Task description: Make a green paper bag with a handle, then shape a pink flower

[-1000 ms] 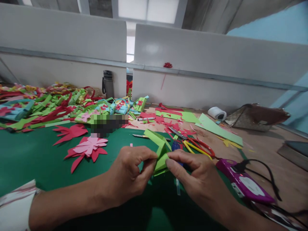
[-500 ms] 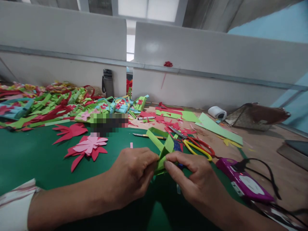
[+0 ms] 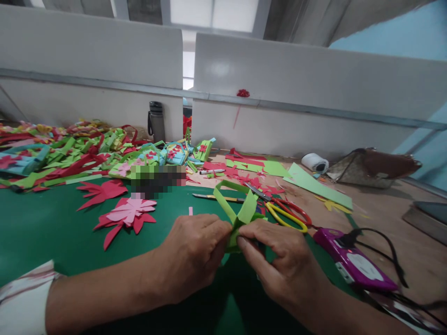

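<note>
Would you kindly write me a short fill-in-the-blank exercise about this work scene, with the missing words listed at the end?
The left hand and the right hand both pinch the folded piece, which is coloured ____.
The scissors have one red handle and one ____ handle.
The pink flower cutout lies on top of a larger cutout coloured ____.
Rather than lying on its side, the dark bottle stands ____.

Missing words: green; yellow; red; upright.

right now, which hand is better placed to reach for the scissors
Right, probably: the scissors lie just beyond the right hand; the left hand is farther. Both hold the green paper, so its grip must open first.
</note>
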The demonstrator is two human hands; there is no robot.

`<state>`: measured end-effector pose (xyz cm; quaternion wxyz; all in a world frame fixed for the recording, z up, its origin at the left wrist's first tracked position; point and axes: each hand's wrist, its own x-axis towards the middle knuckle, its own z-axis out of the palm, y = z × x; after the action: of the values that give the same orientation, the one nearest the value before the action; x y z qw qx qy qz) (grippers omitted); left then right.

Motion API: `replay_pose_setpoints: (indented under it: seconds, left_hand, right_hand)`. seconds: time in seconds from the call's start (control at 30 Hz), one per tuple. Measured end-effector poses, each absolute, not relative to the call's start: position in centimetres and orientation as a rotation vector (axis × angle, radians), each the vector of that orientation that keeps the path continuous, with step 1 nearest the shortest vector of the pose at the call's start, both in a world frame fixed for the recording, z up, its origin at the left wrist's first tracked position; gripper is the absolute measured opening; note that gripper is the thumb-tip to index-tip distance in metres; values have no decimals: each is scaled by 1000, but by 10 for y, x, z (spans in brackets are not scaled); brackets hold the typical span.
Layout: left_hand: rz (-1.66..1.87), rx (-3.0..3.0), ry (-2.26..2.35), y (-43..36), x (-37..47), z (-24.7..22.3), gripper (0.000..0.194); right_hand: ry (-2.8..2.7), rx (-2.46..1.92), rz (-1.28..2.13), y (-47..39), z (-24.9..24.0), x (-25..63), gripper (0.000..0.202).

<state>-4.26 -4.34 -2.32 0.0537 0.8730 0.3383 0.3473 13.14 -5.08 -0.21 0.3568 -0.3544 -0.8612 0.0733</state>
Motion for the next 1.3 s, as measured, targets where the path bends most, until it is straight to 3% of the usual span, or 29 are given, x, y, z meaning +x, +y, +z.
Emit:
replay_pose_setpoints:
  seconds: [1.0, 1.3]
  left_hand:
    - [1144, 2572, 981, -39, -37, -31, 17]
    - [1155, 2887, 1133, -36, -44, -12, 15]
  right_hand:
    - [-2157, -964, 176, -48, -3, 130, 13]
    - [-2150, -771, -440, -55, 15, 142, 14]
